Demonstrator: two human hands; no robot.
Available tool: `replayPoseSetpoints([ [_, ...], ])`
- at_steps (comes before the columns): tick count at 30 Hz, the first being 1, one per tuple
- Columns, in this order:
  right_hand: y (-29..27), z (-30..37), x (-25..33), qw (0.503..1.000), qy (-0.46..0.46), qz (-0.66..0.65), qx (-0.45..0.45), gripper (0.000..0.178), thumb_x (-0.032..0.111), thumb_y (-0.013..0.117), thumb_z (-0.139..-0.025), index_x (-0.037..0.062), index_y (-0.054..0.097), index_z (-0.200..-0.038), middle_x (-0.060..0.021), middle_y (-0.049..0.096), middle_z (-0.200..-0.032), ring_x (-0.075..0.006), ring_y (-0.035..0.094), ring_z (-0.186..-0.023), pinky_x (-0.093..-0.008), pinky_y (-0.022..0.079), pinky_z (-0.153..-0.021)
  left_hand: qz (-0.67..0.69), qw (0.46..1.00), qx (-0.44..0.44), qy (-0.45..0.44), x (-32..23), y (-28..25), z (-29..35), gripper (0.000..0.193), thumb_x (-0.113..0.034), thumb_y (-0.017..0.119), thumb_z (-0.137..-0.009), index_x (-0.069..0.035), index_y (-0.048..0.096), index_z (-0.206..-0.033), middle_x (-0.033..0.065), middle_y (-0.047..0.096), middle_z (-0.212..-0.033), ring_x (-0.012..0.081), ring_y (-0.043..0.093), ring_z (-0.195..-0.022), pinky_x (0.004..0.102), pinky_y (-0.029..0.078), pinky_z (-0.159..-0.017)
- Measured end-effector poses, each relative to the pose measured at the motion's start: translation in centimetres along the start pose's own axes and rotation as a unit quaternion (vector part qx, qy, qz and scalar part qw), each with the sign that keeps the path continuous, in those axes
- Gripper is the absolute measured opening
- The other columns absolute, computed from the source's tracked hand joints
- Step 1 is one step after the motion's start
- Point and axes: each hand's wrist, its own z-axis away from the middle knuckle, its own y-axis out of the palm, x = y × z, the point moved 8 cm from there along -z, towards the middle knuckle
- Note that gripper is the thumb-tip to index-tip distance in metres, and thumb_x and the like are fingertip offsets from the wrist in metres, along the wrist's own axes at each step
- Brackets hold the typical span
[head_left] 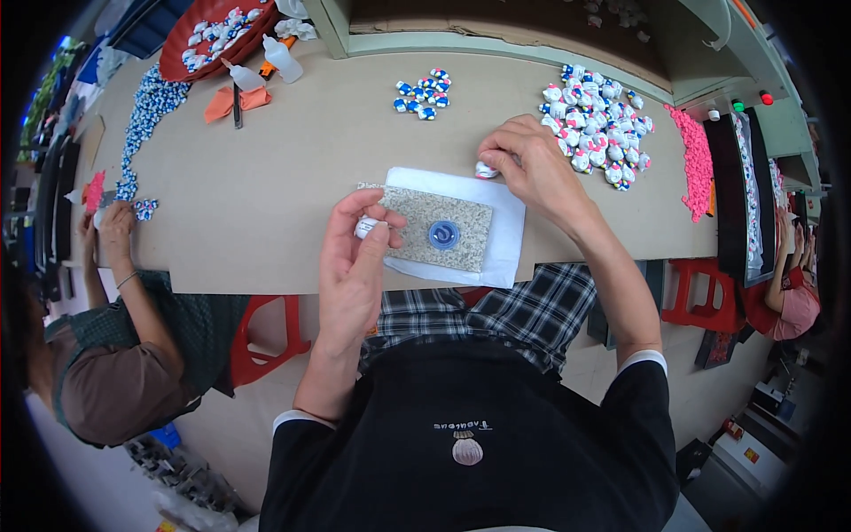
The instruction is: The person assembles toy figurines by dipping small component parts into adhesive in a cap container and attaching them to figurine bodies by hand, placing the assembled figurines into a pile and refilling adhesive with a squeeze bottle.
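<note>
Small white piece (pixel 364 228): in the left hand (pixel 351 262), by the slab's left edge, probably raised there for close sight
Left hand: drawn narrow, thumb and fingers holding the piece
Blue dish (pixel 444 235): round, on the speckled slab (pixel 461 208), seemingly placed so both hands can reach it
White cloth (pixel 508 226): under the slab, perhaps as padding; its near side reaches the front edge of the surface (pixel 248 204), leaving little room there
Right hand (pixel 534 161): narrow, fingertips at a second white piece (pixel 485 169) just beyond the cloth; gripped or merely touched, I cannot tell
Figurine pile (pixel 596 129): just beside the right hand, likely for short reaches, crowding that side
Small figurine group (pixel 423 95): farther off, a stretch of surface separating it from the slab
Shelf frame (pixel 399 44): bounds the far edge
</note>
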Motion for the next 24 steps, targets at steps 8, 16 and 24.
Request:
replayPoseSetpoints([
  [8,1.9,-4.0,2.1,0.995,-0.071,0.072,-0.015,0.014,0.010,0.063,-0.074,0.0026,0.063,-0.086,-0.0107,0.062,-0.086,-0.0266,0.055,-0.087,-0.0358,0.043,-0.076,0.172,0.982,-0.005,-0.084,1.8,-3.3,1.4,0.027,-0.004,0.051,-0.089,0.001,0.051,-0.115,0.0120,0.056,-0.110,0.0181,0.058,-0.091,0.0268,0.047,-0.077],
  [16,3.2,-5.7,3.0,0.999,-0.036,0.031,-0.019,0.017,0.010,0.060,-0.076,0.0031,0.061,-0.093,-0.0115,0.060,-0.086,-0.0273,0.056,-0.083,-0.0358,0.046,-0.073,0.241,0.968,0.017,-0.074,1.4,-3.2,1.5,0.028,-0.003,0.048,-0.090,0.000,0.050,-0.118,0.0153,0.052,-0.119,0.0222,0.057,-0.099,0.0310,0.047,-0.087],
  [24,2.9,-1.9,3.0,0.971,-0.118,0.205,0.024,0.012,0.001,0.055,-0.074,0.0002,0.059,-0.085,-0.0132,0.055,-0.084,-0.0278,0.056,-0.083,-0.0356,0.046,-0.074,0.248,0.962,0.035,-0.113,2.2,-2.3,1.8,0.031,-0.003,0.049,-0.089,-0.001,0.048,-0.120,0.0153,0.051,-0.120,0.0225,0.057,-0.101,0.0299,0.046,-0.085],
])
